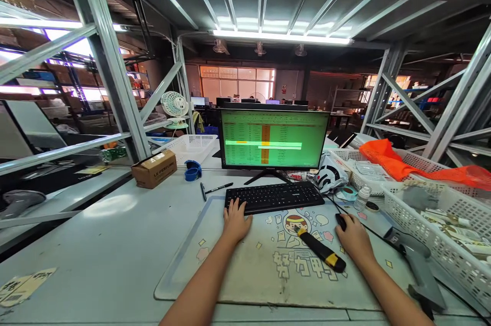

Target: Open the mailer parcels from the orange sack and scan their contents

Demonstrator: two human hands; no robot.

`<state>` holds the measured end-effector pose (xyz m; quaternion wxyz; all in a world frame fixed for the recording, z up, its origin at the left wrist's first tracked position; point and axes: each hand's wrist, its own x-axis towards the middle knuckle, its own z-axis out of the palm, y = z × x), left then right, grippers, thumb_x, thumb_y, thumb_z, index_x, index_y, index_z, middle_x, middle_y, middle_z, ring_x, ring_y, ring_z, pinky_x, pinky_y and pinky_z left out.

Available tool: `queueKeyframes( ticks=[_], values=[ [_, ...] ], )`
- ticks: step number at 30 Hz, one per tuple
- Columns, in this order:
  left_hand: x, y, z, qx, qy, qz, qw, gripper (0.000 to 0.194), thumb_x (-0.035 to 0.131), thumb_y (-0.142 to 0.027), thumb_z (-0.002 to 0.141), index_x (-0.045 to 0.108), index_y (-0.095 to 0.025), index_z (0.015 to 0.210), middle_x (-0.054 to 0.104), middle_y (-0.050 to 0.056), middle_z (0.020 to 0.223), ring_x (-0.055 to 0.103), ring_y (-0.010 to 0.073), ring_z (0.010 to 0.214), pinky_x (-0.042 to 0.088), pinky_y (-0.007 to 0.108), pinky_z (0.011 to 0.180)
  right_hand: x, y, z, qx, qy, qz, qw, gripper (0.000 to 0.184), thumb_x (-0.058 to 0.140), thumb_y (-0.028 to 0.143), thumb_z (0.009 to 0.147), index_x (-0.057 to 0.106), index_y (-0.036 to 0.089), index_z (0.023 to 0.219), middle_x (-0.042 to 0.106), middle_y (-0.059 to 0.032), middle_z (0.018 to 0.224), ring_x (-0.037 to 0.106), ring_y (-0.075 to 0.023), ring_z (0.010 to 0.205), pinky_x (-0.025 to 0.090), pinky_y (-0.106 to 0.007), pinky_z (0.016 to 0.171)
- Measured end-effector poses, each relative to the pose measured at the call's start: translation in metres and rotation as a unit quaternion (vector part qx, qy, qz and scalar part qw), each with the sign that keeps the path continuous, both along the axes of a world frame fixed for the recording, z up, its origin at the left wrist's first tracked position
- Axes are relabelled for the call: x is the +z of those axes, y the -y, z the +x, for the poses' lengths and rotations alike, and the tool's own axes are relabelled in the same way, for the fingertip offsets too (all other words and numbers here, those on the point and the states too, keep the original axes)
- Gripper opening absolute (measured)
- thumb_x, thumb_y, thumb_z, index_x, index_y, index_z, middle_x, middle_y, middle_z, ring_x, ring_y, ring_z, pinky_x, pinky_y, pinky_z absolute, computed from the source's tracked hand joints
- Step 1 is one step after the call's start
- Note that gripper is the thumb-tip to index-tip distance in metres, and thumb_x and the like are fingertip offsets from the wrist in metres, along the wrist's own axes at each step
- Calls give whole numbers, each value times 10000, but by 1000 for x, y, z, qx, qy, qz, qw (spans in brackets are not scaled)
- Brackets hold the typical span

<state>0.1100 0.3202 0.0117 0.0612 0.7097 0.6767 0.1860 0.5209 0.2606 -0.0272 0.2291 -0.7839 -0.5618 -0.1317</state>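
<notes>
My left hand (236, 223) rests with fingers spread on the left end of a black keyboard (280, 195). My right hand (356, 240) is wrapped over a black computer mouse (339, 220), which it mostly hides. Between my hands, a black and yellow utility knife (321, 250) lies slantwise on a printed desk mat (238, 275). Behind the keyboard stands a monitor (274, 137) with a green table on its screen. A grey barcode scanner (421, 271) lies to the right of my right hand.
White plastic baskets line the right side, the nearest basket (433, 231) holding small packages. Orange mesh (387, 157) drapes over others. On the left are a cardboard box (154, 168), a blue tape roll (193, 170) and a pen (219, 188). Metal shelf posts (111, 70) frame the desk.
</notes>
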Motion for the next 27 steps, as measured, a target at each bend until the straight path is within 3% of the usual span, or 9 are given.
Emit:
queueKeyframes(
  ticks=[10, 16, 21, 27],
  values=[
    [0, 1, 0, 1, 5, -2, 1000, 622, 519, -355, 921, 435, -172, 1510, 257, 134, 1668, 152, 332, 1556, 134, 574, 1243, -2, -2, 2, 7, 4, 10, 1000, 425, 474, 296, 907, 613, 149, 1282, 562, -160, 1341, 583, -308, 1169, 462, -408, 1006],
    [2, 2, -1, -3, 8, -7, 1000, 627, 519, -357, 913, 432, -187, 1510, 255, 125, 1670, 146, 311, 1559, 120, 551, 1249, -2, 0, 2, 18, 25, 42, 999, 520, 408, 337, 937, 523, 125, 1398, 515, -179, 1391, 541, -328, 1232, 445, -424, 1044],
    [2, 4, -1, -2, 16, -13, 1000, 643, 521, -384, 901, 435, -192, 1509, 256, 114, 1671, 138, 302, 1562, 109, 547, 1254, -9, -4, 8, 37, 27, 9, 999, 525, 387, 355, 910, 575, 137, 1349, 570, -168, 1322, 592, -326, 1138, 474, -444, 1004],
    [2, 5, -2, -9, 32, -17, 999, 652, 502, -401, 896, 424, -212, 1514, 238, 97, 1679, 111, 288, 1568, 86, 538, 1259, -13, -6, 14, 59, 9, 0, 998, 541, 383, 414, 888, 616, 166, 1308, 555, -156, 1353, 585, -319, 1175, 490, -431, 984]
  ],
)
